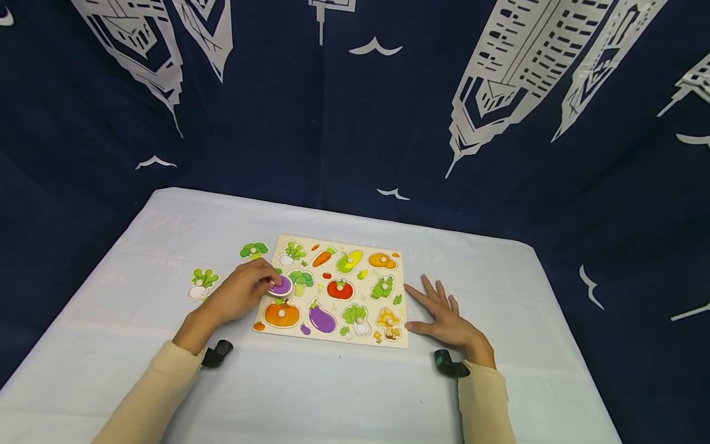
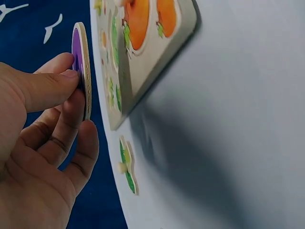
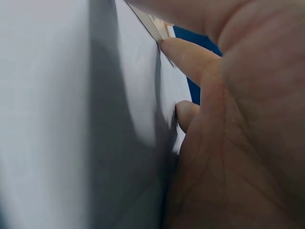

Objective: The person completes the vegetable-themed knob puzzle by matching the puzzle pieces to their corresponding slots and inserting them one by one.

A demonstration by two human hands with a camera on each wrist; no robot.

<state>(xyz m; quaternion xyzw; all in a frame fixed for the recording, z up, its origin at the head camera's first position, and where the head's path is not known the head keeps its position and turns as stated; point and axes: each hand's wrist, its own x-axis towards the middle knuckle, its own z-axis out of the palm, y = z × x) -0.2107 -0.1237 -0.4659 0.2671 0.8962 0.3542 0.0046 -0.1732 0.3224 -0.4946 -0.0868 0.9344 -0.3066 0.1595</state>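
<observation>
My left hand (image 1: 244, 290) pinches a purple eggplant puzzle piece (image 1: 283, 286) with a white rim, raised over the left part of a wooden vegetable puzzle board (image 1: 344, 337). In the left wrist view the eggplant piece (image 2: 87, 71) stands nearly edge-on, thumb and fingers on its purple face, apart from the board (image 2: 157, 57). Below it on the board are a knobbed pumpkin piece (image 1: 281, 313) and a purple eggplant picture (image 1: 322, 317) with no knob showing. My right hand (image 1: 446, 320) lies spread at the board's right edge, index fingertip and thumb against that edge.
Two loose pieces lie on the white tablecloth left of the board: a broccoli piece (image 1: 254, 250) and a leafy white radish piece (image 1: 201, 285). Tomato (image 1: 340, 289), mushroom (image 1: 389, 323) and several other vegetables show on the board. A dark blue curtain (image 1: 310, 135) hangs behind the table.
</observation>
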